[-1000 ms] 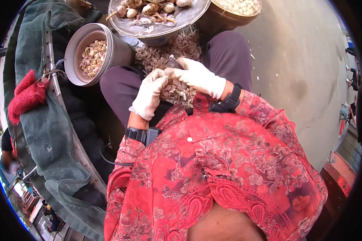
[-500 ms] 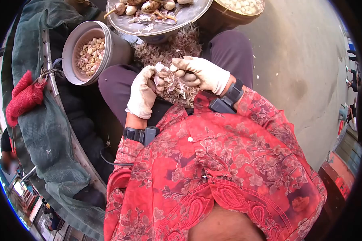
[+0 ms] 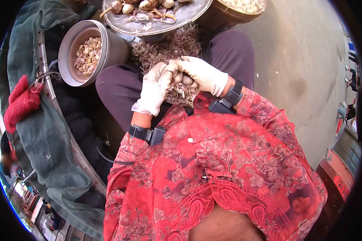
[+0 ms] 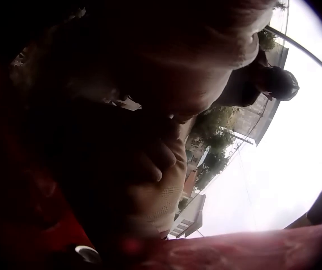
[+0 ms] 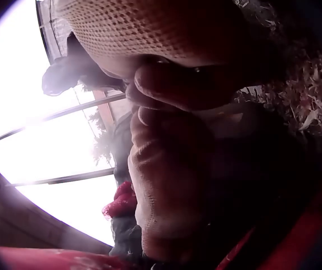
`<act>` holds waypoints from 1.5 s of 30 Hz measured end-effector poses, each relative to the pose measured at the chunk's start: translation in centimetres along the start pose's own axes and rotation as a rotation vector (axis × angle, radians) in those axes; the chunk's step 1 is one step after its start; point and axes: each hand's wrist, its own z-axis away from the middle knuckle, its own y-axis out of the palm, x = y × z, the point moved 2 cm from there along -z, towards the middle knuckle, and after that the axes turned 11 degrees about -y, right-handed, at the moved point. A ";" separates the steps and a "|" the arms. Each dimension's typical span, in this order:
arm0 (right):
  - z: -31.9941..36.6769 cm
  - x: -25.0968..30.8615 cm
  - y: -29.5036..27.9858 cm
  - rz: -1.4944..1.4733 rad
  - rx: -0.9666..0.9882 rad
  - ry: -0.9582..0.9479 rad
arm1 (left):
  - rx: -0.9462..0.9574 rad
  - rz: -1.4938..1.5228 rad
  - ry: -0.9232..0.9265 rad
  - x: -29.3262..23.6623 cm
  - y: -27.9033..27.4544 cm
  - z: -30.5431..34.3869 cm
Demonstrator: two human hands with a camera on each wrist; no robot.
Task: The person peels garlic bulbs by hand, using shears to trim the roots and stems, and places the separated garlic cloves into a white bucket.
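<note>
In the head view both white-gloved hands meet above the lap. My left hand [image 3: 152, 89] has its fingers bent in against the right one, around a garlic piece that they now hide. My right hand [image 3: 204, 75] curls its grey-stained fingertips inward and pinches a thin dark tool [image 3: 177, 53], of which only a sliver shows. Loose garlic skins [image 3: 182, 93] lie under the hands. The right wrist view shows the gloved fingers [image 5: 169, 87] pressed close together; the left wrist view is too dark to tell what lies between them.
A grey bucket [image 3: 63, 60] of peeled cloves stands at the left. Ahead are a metal tray [image 3: 181, 20] with garlic bulbs and a container [image 3: 245, 17] of white cloves. Green netting [image 3: 54, 140] and a red mesh bag [image 3: 22, 105] hang at the left.
Half a second ago the hands were slightly apart, with pale garlic showing between the fingertips. My left hand has since moved right and up against my right hand, covering it.
</note>
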 end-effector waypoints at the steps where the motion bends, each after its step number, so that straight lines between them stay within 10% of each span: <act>1: 0.1 0.0 0.4 -0.003 -0.002 0.002 | -0.025 0.004 0.039 0.4 -0.1 -0.3; 8: -0.1 1.3 0.9 -0.128 0.064 -0.179 | 0.165 0.603 -0.334 0.0 0.6 -1.6; 13: 0.4 3.0 -0.3 -0.103 0.052 -0.171 | 0.176 0.447 -0.286 0.7 0.2 -1.9; 27: 2.7 17.8 -17.1 0.548 -0.849 -0.598 | -0.103 -0.078 -0.307 -1.7 -0.5 -1.5; 36: -0.4 17.1 -7.9 1.203 -0.495 -0.200 | -0.242 -0.510 0.009 -2.8 -3.0 -3.2; 40: -2.6 16.0 -6.2 1.781 -0.164 -0.417 | -0.493 -0.837 0.457 -6.0 -4.1 -3.8; 45: -4.9 14.0 -5.5 2.164 -0.148 -0.738 | -0.473 -0.931 0.498 -8.4 -5.8 -8.4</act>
